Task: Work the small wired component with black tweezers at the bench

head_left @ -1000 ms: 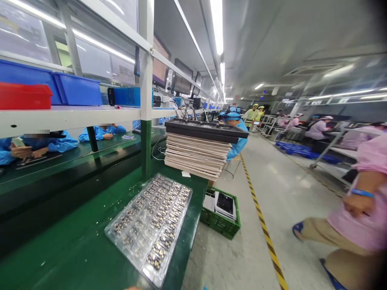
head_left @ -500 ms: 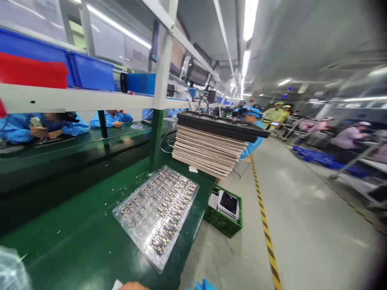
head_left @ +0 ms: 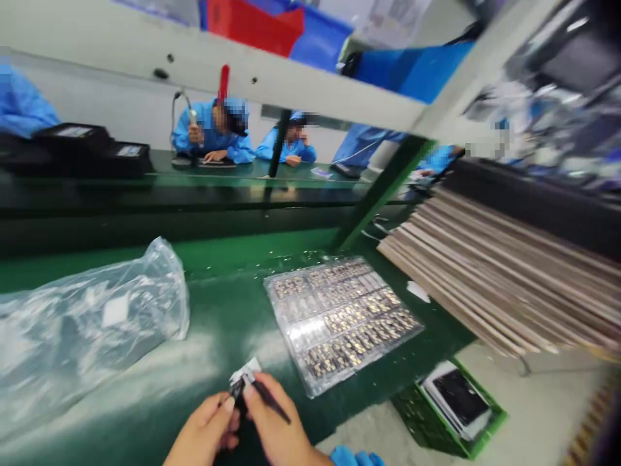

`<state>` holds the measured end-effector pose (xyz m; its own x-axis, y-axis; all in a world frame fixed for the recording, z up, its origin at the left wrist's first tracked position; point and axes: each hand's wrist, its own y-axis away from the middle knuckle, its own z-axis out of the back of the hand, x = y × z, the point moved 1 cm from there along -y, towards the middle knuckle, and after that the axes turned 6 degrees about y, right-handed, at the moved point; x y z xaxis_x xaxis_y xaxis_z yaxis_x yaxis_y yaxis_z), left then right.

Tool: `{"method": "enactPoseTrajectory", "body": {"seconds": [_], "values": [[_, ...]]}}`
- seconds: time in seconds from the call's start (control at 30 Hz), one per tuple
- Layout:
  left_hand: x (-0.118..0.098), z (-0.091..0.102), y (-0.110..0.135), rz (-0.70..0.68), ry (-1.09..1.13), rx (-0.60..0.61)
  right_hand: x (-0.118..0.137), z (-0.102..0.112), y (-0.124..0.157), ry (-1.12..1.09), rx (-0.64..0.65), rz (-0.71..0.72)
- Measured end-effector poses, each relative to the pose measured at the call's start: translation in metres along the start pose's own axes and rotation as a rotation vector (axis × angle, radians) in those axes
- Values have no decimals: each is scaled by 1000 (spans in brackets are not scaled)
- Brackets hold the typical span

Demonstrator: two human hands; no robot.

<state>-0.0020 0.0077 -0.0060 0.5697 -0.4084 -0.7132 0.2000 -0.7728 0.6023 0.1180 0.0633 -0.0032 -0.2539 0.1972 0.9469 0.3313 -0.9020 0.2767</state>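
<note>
Near the bench's front edge my two hands meet. Between the thumb and fingers of my left hand (head_left: 206,424) is a small dark piece (head_left: 237,390), its kind too blurred to make out. My right hand (head_left: 279,430) grips a slim black tool (head_left: 272,402) that looks like tweezers, its tip by the small piece. A small white slip (head_left: 250,369) shows just beyond my fingertips; whether it is attached to the dark piece I cannot tell. Ahead and to the right lies a clear plastic tray (head_left: 313,387) with rows of small circuit boards, some pockets without boards.
A clear plastic bag (head_left: 63,330) spreads over the left of the green bench (head_left: 218,310). Stacked boards (head_left: 485,272) under a black tray (head_left: 524,200) overhang at right. Below stands a green crate (head_left: 417,421). A shelf beam (head_left: 315,81) crosses ahead; co-workers (head_left: 211,133) sit beyond.
My view has swung left and down. Both hands and the dark piece now show, where only a bit of hand and sleeve was at the bottom edge; more of the bag is in sight.
</note>
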Motion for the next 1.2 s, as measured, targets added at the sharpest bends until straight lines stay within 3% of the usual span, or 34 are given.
{"method": "enactPoseTrajectory", "body": {"seconds": [0.13, 0.3, 0.43, 0.67, 0.8, 1.2], "values": [[-19, 2, 4, -53, 45, -141, 8, 15, -1, 39, -113, -207], [-30, 11, 2, -104, 217, -294, 8, 21, -6, 196, -77, -189], [-33, 3, -4, -98, 325, -259, 10, 16, -11, 280, 6, -122], [-33, -10, -27, 6, 493, -207, 16, 9, -24, 425, 43, 102], [-36, -8, -30, 59, 527, -220, 13, 7, -28, 507, 57, 136], [-34, -9, -29, 43, 582, -261, 5, 7, -27, 594, 91, 206]]}}
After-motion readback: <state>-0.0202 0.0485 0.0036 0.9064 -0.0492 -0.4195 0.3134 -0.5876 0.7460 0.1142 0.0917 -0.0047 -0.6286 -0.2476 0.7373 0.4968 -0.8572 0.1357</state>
